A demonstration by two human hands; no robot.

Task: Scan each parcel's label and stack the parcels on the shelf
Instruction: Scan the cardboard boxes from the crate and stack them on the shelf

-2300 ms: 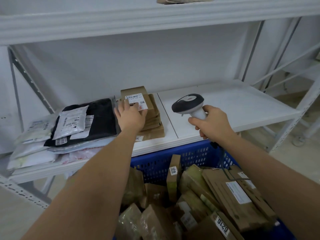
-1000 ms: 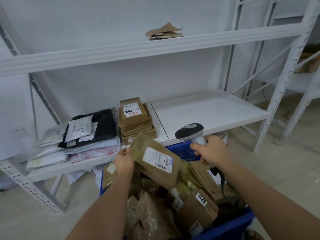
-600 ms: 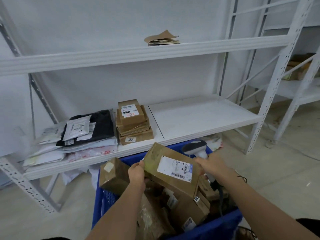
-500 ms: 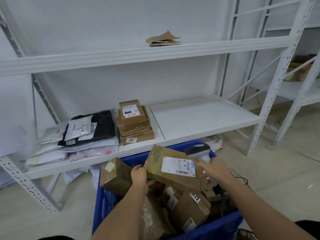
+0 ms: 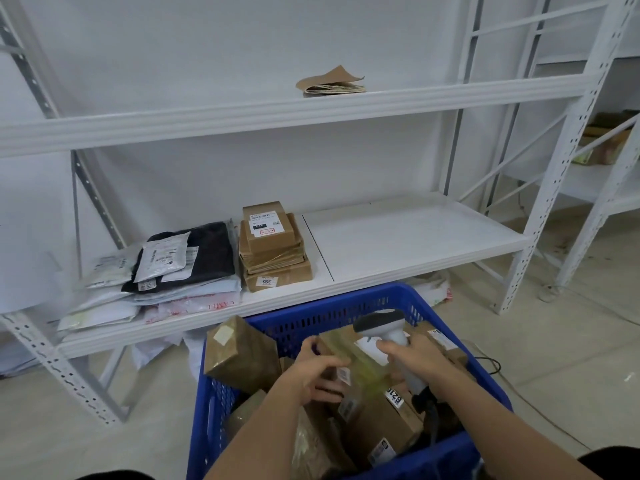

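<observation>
My left hand (image 5: 317, 374) grips the near left edge of a brown cardboard parcel (image 5: 349, 355) held low over the blue basket (image 5: 332, 308). My right hand (image 5: 414, 358) grips the handle of a grey and white barcode scanner (image 5: 384, 329), whose head hangs right over the parcel's white label. The label is mostly hidden by the scanner. On the white lower shelf (image 5: 408, 237) stands a stack of brown boxes (image 5: 273, 245) beside a pile of soft mailer bags (image 5: 166, 268).
The basket holds several more brown parcels, one (image 5: 242, 353) sticking up at its left rim. A folded brown envelope (image 5: 330, 83) lies on the upper shelf. White shelf uprights (image 5: 554, 181) stand to the right, with another rack beyond. The scanner cable trails right across the floor.
The parcel has dropped lower into the basket and tilted flatter. My right hand brought the scanner in from the right until its head covers the label.
</observation>
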